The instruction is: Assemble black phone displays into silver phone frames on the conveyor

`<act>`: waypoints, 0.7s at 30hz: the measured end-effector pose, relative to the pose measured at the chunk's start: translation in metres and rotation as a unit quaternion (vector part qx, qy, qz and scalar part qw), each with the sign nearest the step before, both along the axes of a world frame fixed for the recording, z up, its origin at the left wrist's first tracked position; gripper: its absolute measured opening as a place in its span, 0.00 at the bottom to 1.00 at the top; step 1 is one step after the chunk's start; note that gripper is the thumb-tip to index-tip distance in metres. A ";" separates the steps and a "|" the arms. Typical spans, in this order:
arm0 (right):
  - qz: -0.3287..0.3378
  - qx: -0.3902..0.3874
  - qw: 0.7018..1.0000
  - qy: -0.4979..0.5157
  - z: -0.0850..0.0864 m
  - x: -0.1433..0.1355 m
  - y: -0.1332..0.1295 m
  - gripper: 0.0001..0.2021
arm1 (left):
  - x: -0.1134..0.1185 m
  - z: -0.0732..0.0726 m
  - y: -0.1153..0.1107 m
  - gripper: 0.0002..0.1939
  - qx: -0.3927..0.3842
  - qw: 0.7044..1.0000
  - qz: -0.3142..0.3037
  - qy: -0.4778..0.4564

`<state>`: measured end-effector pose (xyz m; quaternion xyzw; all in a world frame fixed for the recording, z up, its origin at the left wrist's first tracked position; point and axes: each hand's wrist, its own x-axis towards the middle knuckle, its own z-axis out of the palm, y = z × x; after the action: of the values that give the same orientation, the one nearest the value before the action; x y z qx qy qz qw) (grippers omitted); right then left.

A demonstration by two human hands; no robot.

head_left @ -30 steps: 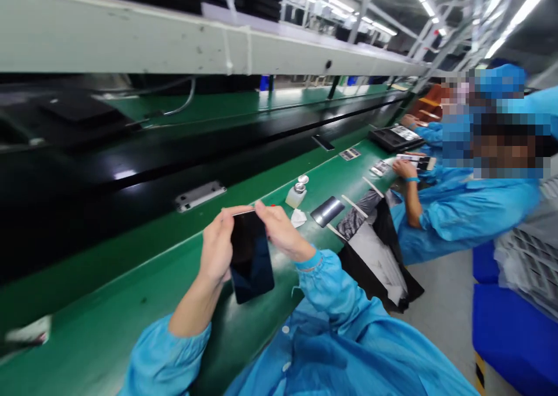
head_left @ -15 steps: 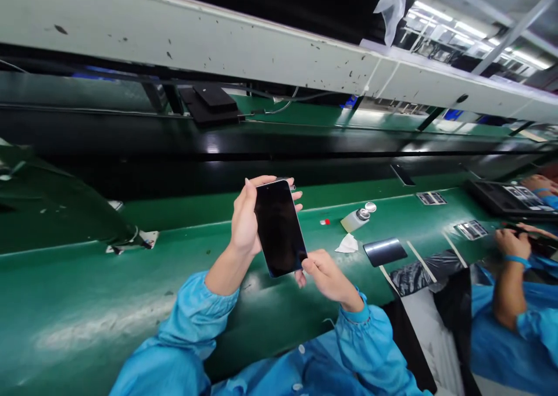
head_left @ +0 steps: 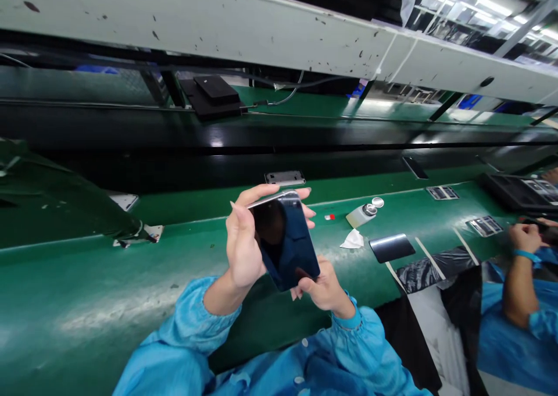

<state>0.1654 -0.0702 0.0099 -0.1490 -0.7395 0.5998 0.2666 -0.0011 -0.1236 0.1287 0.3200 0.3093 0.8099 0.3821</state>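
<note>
The phone (head_left: 288, 242) looked assembled but was not set down; left hand (head_left: 244, 250) at nine o'clock and right hand (head_left: 325, 289) at five held it in a closed grip.

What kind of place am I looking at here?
Probably an electronics assembly or repair line: a phone is held over a long green workbench, with parts trays and a small bottle set out beyond.

Phone (head_left: 285, 245): back hidden. Black tray (head_left: 499, 192): cut off by right edge. Pale slab (head_left: 127, 200): partly covered by green post (head_left: 82, 195). Co-worker's item (head_left: 547, 228): too dark to be identified.
</note>
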 end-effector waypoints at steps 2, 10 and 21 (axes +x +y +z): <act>0.002 0.020 1.000 0.009 -0.002 0.005 -0.004 0.40 | 0.003 0.003 -0.010 0.28 0.012 1.000 -0.009 0.001; 0.095 -0.105 0.990 0.030 -0.004 -0.017 -0.026 0.36 | 0.012 0.010 -0.016 0.24 0.030 0.999 0.041 -0.002; 0.030 -0.169 0.985 -0.013 0.036 -0.030 -0.024 0.39 | -0.008 0.002 0.033 0.23 -0.030 0.989 0.090 -0.113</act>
<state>0.1357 -0.0942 0.0458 -0.1774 -0.6351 0.7217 0.2105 -0.0093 -0.0904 0.1307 0.1855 0.3159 0.8624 0.3493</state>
